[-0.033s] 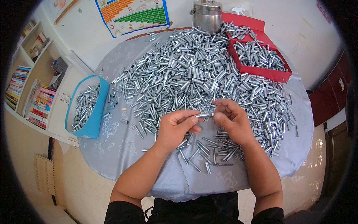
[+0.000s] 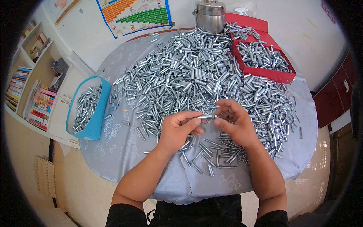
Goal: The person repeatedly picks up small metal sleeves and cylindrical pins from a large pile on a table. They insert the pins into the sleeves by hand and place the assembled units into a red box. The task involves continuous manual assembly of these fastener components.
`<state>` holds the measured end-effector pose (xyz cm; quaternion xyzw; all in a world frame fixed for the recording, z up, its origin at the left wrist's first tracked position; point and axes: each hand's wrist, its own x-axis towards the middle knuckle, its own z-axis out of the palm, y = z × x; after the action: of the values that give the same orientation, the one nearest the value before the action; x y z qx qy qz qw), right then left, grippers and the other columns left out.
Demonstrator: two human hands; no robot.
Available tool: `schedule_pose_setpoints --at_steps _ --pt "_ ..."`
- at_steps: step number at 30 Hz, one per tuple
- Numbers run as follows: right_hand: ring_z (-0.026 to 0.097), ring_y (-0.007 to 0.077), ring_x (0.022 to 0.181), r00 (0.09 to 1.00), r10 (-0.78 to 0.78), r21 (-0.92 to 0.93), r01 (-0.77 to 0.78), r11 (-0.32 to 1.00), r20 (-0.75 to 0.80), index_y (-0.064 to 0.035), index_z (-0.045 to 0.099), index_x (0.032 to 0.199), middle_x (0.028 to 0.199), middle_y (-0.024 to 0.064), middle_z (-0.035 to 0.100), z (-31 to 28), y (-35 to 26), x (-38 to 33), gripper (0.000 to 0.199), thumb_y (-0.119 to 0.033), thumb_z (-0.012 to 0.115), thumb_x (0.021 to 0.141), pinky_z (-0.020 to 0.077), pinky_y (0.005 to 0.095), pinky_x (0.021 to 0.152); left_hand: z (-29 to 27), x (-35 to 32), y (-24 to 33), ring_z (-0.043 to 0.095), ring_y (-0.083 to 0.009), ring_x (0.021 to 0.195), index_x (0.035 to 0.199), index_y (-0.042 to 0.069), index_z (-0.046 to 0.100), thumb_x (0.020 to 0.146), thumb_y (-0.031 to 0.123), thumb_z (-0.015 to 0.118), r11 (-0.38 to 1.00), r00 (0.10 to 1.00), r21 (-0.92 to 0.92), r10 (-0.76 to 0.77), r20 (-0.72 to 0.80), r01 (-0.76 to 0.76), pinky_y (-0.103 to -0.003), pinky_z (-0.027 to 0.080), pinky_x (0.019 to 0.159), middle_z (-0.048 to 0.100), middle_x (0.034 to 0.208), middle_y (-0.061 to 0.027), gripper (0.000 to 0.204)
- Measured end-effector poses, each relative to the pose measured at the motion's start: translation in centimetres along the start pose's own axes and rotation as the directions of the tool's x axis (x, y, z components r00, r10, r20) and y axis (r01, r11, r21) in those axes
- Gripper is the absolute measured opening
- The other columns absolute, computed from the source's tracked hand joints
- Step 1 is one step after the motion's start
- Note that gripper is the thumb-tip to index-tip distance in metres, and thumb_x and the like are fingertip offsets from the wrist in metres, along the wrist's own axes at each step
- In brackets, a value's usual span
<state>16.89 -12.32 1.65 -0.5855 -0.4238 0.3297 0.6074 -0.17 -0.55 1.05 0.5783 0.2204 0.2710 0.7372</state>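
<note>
My left hand point(image 2: 177, 129) pinches a shiny metal sleeve anchor bolt point(image 2: 205, 117) between thumb and fingertips, its shaft pointing right. A small nut or washer point(image 2: 216, 116) shows at the bolt's right end. Around that end, my right hand point(image 2: 237, 125) has its thumb below and its fingers curved above, with a gap between them; whether a fingertip touches the end I cannot tell. Under and beyond both hands spreads a large heap of similar metal anchors and sleeves point(image 2: 189, 75). Loose bolts point(image 2: 217, 151) lie closer to me, between my forearms.
A blue bin point(image 2: 99, 117) of metal parts stands at the left on the cloth-covered table point(image 2: 113, 159). At the back right is a red box point(image 2: 264, 75) with more parts. A steel canister point(image 2: 210, 19) stands behind the heap; a bookshelf point(image 2: 34, 83) is off left.
My right thumb has lowered a little, away from the bolt's end, and the right fingers have shifted slightly. My left hand and the bolt stay in place.
</note>
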Motion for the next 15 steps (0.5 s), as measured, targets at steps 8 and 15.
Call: schedule_pose_setpoints --at_steps 8,15 --pt "0.056 0.0078 0.074 0.998 0.063 0.077 -0.065 0.995 0.024 0.0013 0.063 0.101 0.086 0.0035 0.064 0.1 0.2 0.1 0.018 -0.012 0.065 0.089 0.0448 0.0233 0.066 -0.1 0.0 -0.1 0.068 -0.0170 0.072 0.110 -0.004 0.064 0.091 0.003 0.059 1.000 1.000 -0.010 0.006 0.003 -0.006 -0.027 0.057 0.065 0.070 0.093 -0.0143 0.022" --pt "0.056 0.0081 0.075 0.989 0.112 -0.069 -0.106 0.992 0.092 0.0005 0.063 0.102 0.087 0.0030 0.064 -0.7 0.8 0.1 0.019 -0.011 0.067 0.088 0.0452 0.0238 0.066 -0.1 -0.1 0.0 0.068 -0.0171 0.073 0.111 -0.004 0.064 0.091 0.003 0.059 1.000 1.000 -0.003 0.016 0.008 -0.016 -0.027 0.057 0.065 0.070 0.094 -0.0143 0.022"
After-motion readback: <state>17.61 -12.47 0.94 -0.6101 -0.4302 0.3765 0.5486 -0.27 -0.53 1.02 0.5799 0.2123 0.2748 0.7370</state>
